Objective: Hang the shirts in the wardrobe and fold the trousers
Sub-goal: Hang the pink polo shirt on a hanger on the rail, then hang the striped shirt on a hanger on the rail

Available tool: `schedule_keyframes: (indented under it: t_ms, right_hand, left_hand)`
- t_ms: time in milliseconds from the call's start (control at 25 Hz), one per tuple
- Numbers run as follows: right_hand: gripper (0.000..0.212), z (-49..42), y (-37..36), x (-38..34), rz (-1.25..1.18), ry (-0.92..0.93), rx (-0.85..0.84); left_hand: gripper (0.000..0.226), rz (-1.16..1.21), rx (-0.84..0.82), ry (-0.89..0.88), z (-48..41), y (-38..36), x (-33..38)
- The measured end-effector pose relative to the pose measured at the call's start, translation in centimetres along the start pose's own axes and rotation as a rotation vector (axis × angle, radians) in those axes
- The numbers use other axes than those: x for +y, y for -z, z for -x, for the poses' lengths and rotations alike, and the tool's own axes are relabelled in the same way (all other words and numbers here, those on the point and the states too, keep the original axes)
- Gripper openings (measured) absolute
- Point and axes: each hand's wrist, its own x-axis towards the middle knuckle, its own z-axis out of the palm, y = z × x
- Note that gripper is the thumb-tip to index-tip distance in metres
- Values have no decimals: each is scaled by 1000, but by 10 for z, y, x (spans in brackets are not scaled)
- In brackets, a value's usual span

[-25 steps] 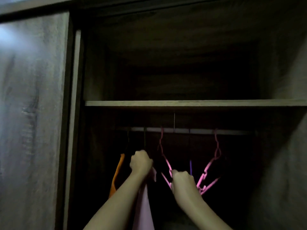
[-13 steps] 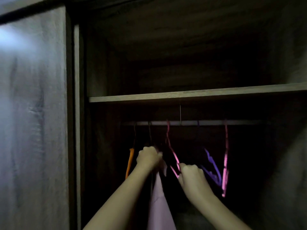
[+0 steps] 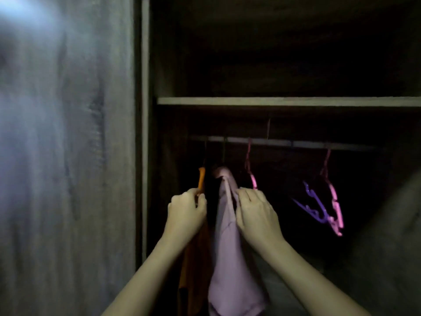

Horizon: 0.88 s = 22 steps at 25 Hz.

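We look into a dim wardrobe, its door pushed to the left and a shelf across the top. Below the shelf runs a rail. Two shirts hang at its left end, close together: an orange shirt and, just to its right, a lilac shirt.

The left hand has its fingers curled tight round the orange shirt near the shoulder. The right hand lies against the lilac shirt's right shoulder, fingers bent over the cloth and thumb pressed to it. It looks like a light pinch, though the gloom hides the fingertips.

An empty pink hanger hangs just beside the right hand. Well apart to the right, a purple hanger and a second pink hanger dangle tangled together. No trousers are in view.

We judge the step to be settling the lilac shirt on the rail. To do it well, we would hold the orange shirt aside so the two do not bunch. We would smooth the lilac shoulder square over its hanger and check the hook sits fully over the rail. We would let go gently, so that the shirt does not slide off.
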Motion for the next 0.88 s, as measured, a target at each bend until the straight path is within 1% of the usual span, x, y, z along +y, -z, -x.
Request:
schedule_keyframes:
  t_ms: [80,120,200,280,360,440,560,640,680,760,800,880]
  right_hand:
    - [47,12,-7,-40,-154,118,-53]
    - [51,19,-15,-63,-228,192,-95]
    - [54,40,-34,-115,-350,288,-193]
    - [50,62,-59,-168,-437,323,-271]
    - [40,83,-83,-214,-466,338,-361]
    - [31,108,-111,-270,-525,371,-465]
    - [31,146,-146,-344,-605,373,-613]
    - [34,167,-163,-380,-610,338,-762]
    - [36,175,-170,-395,-600,331,-823]
    - [39,184,-185,-422,-590,319,-911]
    - [41,186,-192,-433,-580,304,-939]
    - [50,185,-211,-456,-547,225,-983]
  left_hand:
    - [30,46,69,-8,36,32,-37]
    - [29,33,68,-31,55,49,-63]
    - [32,-78,-16,-49,98,86,-126]
    - [36,-236,-122,48,145,131,-199]
    - [42,-352,-169,162,188,176,-260]
    - [52,-464,-176,301,229,231,-315]
    - [56,-621,-148,488,272,300,-375]
    - [70,-666,-184,561,295,321,-400]
    - [75,-668,-222,577,306,324,-409]
    - [78,-722,-286,546,327,322,-426]
    - [78,-746,-299,525,335,320,-430]
    - [75,-743,-264,490,341,318,-437]
